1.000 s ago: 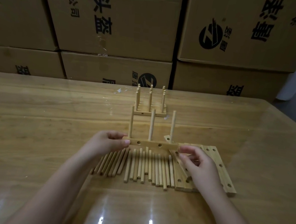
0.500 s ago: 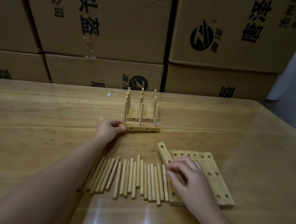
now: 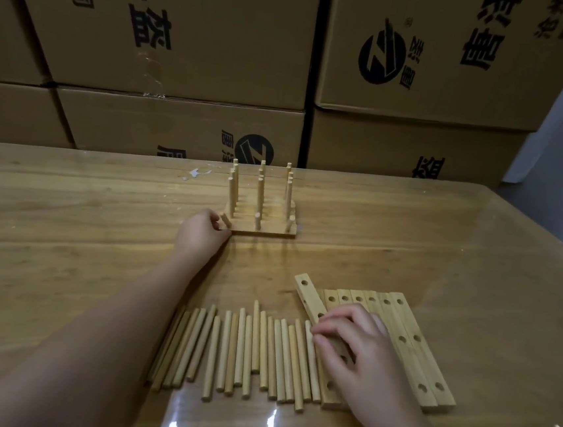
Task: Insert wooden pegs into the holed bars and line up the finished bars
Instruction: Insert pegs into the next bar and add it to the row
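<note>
Several finished bars (image 3: 260, 229) with upright pegs stand side by side on the far middle of the table. My left hand (image 3: 200, 233) holds the left end of the nearest finished bar, pressed against the others. Several loose wooden pegs (image 3: 239, 350) lie in a row near me. To their right lie several empty holed bars (image 3: 403, 331). One holed bar (image 3: 310, 297) lies slanted over them, and my right hand (image 3: 357, 353) grips its near part with curled fingers.
The wooden table (image 3: 65, 227) has a glossy cover and a right edge (image 3: 544, 259) close to the holed bars. Stacked cardboard boxes (image 3: 186, 49) form a wall behind the table. A small white scrap (image 3: 194, 173) lies at the back.
My left hand carried the pegged bar away from me and set it against the row of finished bars. My right hand stayed on the slanted holed bar.
</note>
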A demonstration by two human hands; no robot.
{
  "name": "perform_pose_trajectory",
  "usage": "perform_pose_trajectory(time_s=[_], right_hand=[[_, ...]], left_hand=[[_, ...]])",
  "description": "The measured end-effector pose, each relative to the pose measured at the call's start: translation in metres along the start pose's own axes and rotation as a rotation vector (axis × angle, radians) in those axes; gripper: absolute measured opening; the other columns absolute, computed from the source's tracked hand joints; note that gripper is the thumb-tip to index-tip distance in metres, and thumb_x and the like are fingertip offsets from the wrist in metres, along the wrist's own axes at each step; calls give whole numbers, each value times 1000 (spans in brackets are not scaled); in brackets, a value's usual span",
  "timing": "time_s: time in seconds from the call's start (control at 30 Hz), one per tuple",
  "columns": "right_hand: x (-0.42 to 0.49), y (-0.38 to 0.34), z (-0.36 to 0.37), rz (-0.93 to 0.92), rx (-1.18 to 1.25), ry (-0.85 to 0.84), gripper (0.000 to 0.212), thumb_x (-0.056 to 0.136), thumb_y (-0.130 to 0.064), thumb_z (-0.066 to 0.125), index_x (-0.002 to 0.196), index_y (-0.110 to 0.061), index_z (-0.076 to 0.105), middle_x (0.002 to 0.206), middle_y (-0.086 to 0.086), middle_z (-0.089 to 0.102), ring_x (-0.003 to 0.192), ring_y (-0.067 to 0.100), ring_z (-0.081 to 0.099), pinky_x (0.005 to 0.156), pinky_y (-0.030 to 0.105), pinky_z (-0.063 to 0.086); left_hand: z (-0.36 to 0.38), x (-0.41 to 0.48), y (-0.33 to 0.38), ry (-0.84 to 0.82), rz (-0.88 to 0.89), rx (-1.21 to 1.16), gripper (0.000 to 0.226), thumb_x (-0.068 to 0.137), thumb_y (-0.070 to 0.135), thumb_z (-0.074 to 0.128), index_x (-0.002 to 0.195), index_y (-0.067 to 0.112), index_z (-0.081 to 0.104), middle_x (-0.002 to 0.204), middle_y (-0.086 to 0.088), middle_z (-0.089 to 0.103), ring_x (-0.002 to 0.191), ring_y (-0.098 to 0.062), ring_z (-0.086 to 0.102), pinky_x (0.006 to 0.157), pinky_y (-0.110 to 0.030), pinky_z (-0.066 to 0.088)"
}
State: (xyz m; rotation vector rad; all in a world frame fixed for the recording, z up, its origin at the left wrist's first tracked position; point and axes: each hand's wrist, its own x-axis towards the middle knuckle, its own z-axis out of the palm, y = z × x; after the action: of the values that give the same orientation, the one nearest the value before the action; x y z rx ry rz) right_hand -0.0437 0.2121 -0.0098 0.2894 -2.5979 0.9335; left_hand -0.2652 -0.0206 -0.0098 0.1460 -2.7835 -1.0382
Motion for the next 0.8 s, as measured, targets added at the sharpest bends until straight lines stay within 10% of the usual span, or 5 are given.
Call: perform_pose_trajectory(time_s=[0.8], right_hand=[[0, -2, -1, 20, -5, -20, 13, 86, -32, 56, 93, -33, 67, 98, -28, 48, 105, -3, 43, 84, 13, 37]], left_hand=[[-7, 11, 6, -75, 66, 146, 16, 91, 42, 58, 99, 28, 55, 95, 2, 67, 79, -17, 64, 74, -37, 57]])
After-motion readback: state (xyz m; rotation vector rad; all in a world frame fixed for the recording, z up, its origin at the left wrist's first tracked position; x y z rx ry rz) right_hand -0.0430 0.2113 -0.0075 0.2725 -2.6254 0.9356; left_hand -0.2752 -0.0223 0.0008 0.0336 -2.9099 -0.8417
